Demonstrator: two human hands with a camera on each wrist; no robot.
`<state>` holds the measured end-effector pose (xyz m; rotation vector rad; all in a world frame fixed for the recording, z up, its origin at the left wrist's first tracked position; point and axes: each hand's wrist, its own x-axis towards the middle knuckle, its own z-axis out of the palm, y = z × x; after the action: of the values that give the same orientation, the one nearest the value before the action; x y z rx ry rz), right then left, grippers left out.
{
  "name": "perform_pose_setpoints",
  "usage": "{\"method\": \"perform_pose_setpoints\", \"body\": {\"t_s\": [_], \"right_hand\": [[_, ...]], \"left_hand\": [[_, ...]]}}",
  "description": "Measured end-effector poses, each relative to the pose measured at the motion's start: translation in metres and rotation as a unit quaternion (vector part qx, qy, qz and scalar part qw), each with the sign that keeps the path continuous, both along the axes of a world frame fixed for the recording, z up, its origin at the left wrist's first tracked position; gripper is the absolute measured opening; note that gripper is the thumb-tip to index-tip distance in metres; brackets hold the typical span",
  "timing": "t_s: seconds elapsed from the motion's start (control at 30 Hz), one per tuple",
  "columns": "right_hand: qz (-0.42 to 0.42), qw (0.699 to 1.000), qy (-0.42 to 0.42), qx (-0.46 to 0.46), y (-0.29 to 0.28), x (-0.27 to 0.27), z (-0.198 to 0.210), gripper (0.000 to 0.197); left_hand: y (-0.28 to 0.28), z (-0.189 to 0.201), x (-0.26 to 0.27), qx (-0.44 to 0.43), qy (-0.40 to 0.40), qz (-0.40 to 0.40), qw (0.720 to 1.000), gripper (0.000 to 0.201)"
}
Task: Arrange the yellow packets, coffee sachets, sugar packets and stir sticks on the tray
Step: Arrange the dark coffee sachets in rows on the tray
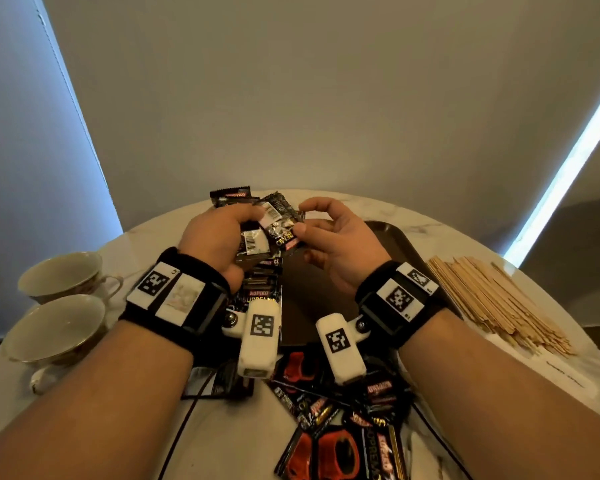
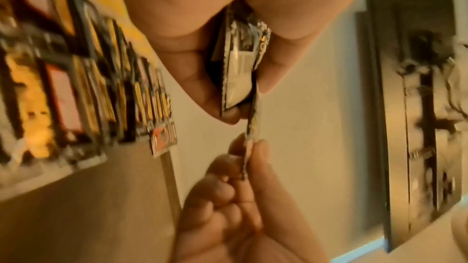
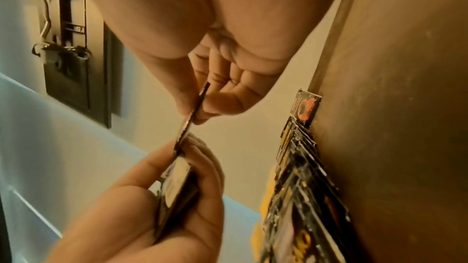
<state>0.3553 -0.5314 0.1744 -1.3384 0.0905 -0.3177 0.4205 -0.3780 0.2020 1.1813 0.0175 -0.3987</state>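
Note:
Over the table's middle my left hand [image 1: 222, 233] grips a small stack of black coffee sachets [image 1: 253, 242]. My right hand [image 1: 303, 223] pinches the edge of one sachet [image 1: 284, 233] at the top of that stack. In the left wrist view the stack [image 2: 239, 67] sits between my thumb and fingers, and the pinched sachet [image 2: 252, 127] runs down to my right hand's fingertips [image 2: 260, 151]. A row of overlapping sachets [image 1: 262, 284] lies along the left side of the brown tray [image 1: 392, 244], with yellow packets [image 3: 267, 197] under them.
A heap of wooden stir sticks [image 1: 492, 299] lies on the table to the right of the tray. Two cups [image 1: 59, 275] [image 1: 52, 327] stand at the left. Loose coffee sachets [image 1: 343, 431] are scattered near the table's front edge, with a black cable [image 1: 184, 424] beside them.

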Motion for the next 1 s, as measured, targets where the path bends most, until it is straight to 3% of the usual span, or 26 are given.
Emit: {"method": "perform_pose_setpoints", "body": {"t_s": [0.1, 0.3, 0.53, 0.63, 0.83, 0.93, 1.0], "right_hand": [[0.036, 0.998, -0.006, 0.041, -0.006, 0.001, 0.000, 0.021], [0.116, 0.992, -0.034, 0.044, -0.004, 0.000, 0.000, 0.046], [0.020, 0.999, 0.009, 0.036, -0.002, 0.004, -0.005, 0.008], [-0.006, 0.999, 0.034, 0.013, -0.002, 0.004, -0.007, 0.018], [-0.007, 0.999, 0.040, 0.035, 0.000, 0.002, -0.008, 0.004], [-0.027, 0.996, 0.060, 0.065, 0.000, 0.000, -0.004, 0.029], [-0.039, 0.993, 0.076, 0.087, 0.001, -0.002, 0.000, 0.033]], "left_hand": [[-0.003, -0.003, 0.002, -0.014, 0.031, -0.005, 0.999, 0.022], [0.007, -0.012, 0.007, -0.020, 0.047, -0.012, 0.999, 0.025], [0.013, -0.018, 0.004, -0.036, -0.036, -0.014, 0.999, 0.032], [0.015, -0.017, 0.001, -0.020, -0.094, -0.051, 0.994, 0.056], [0.018, -0.022, -0.002, 0.083, -0.192, -0.117, 0.971, 0.038], [0.019, -0.020, -0.004, 0.099, -0.198, -0.153, 0.963, 0.053], [0.018, -0.019, -0.006, 0.113, -0.210, -0.173, 0.956, 0.061]]}}
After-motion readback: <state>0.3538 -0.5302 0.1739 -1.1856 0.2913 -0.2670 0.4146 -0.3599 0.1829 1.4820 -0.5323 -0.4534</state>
